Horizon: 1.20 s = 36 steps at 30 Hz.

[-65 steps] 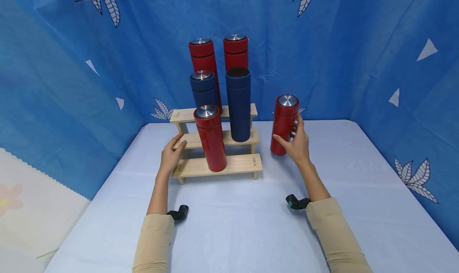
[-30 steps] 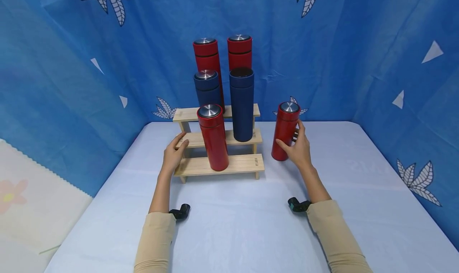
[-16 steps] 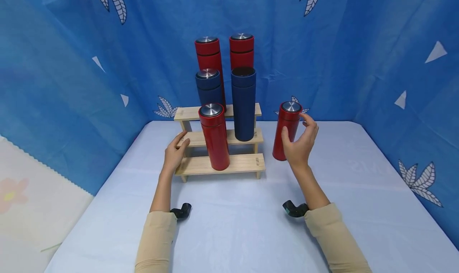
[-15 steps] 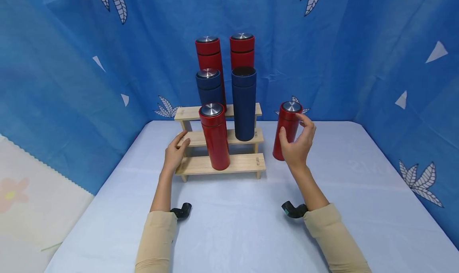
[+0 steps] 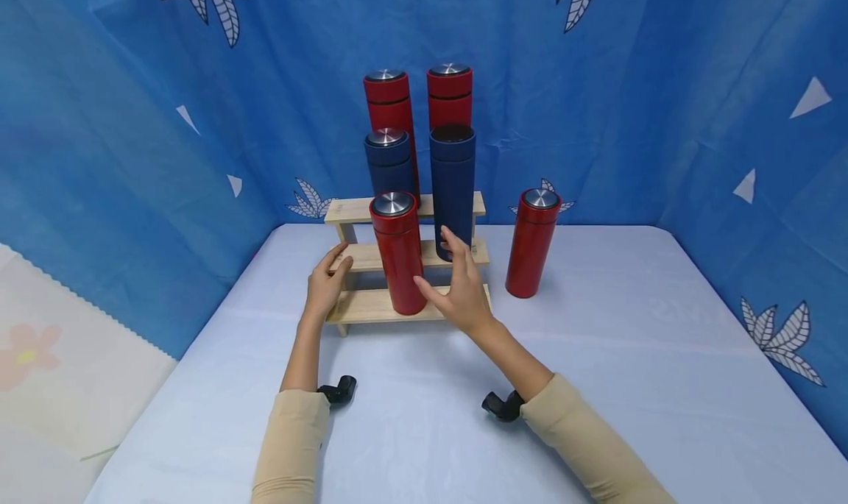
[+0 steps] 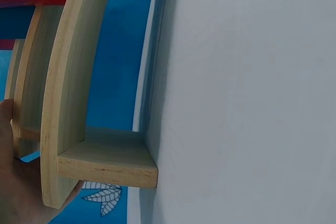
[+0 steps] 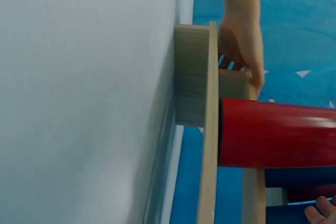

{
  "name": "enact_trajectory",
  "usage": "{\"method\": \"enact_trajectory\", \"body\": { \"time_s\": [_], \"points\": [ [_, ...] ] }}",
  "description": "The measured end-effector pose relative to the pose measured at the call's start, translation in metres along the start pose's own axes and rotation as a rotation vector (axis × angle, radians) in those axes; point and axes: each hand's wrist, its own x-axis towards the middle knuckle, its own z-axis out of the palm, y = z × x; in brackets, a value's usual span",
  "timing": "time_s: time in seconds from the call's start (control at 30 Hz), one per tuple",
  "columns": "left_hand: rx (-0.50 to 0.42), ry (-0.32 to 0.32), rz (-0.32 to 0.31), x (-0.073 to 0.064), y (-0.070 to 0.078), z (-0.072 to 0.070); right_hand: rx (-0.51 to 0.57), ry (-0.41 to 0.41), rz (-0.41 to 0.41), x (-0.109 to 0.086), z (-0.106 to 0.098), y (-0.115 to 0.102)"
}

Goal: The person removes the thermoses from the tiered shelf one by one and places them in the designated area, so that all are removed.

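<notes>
A three-step wooden rack (image 5: pixel 361 305) holds upright thermos flasks. My left hand (image 5: pixel 324 289) grips the left end of its middle step, thumb above; the left wrist view shows that hand (image 6: pixel 21 192) behind the bottom step. On the bottom step stands a glossy red thermos (image 5: pixel 395 261) with a silver lid. My right hand (image 5: pixel 465 298) is just right of it, fingers spread, holding nothing; its thumb overlaps the thermos's edge in the head view. In the right wrist view, that hand's fingertips (image 7: pixel 323 213) show at the lower right corner. Another red thermos (image 5: pixel 532 246) stands on the table, right of the rack.
Two blue thermoses, one silver-lidded (image 5: pixel 389 169) and one dark-topped (image 5: pixel 453 187), stand on the middle step. Behind them, two red thermoses (image 5: pixel 388 110) rise from the top step. A blue patterned curtain (image 5: pixel 563 107) hangs behind the white-covered table (image 5: pixel 424 416).
My right hand has lowered the right-hand red thermos onto the table, let go of it and moved left to the rack. My left hand has stayed on the rack.
</notes>
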Motion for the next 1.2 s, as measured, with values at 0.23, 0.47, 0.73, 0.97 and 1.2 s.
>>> {"method": "enact_trajectory", "body": {
  "time_s": [0.23,0.47,0.73,0.97,1.2],
  "points": [
    [0.002,-0.003,-0.017,-0.003,-0.001,-0.001,0.021,-0.107,0.086,-0.004,0.022,0.000],
    [-0.003,0.009,-0.012,-0.003,-0.001,-0.002,0.001,-0.157,0.108,-0.009,0.038,0.003],
    [-0.006,0.011,-0.010,-0.003,-0.001,-0.001,0.030,-0.134,0.147,-0.012,0.036,0.000],
    [0.005,0.003,-0.017,-0.002,-0.001,0.000,0.007,-0.120,0.154,-0.021,0.017,-0.006],
    [-0.007,0.003,-0.002,-0.003,0.001,0.000,-0.014,-0.071,0.133,-0.023,-0.018,-0.006]
  ]
}}
